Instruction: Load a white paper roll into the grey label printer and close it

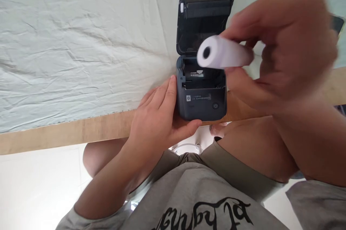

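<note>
Right hand [293, 43] raised, white roll [227, 53] pinched over open printer [200, 106]

Its grip pinches the roll between thumb and fingers, above the printer's compartment. The left hand [158, 115] lies along the printer's left side, thumb spread from fingers around the near corner. Beneath, the worktop [67, 132], wood-edged, carries wrinkled pale cloth [81, 43]; bright floor [38, 186] shows below.
</note>
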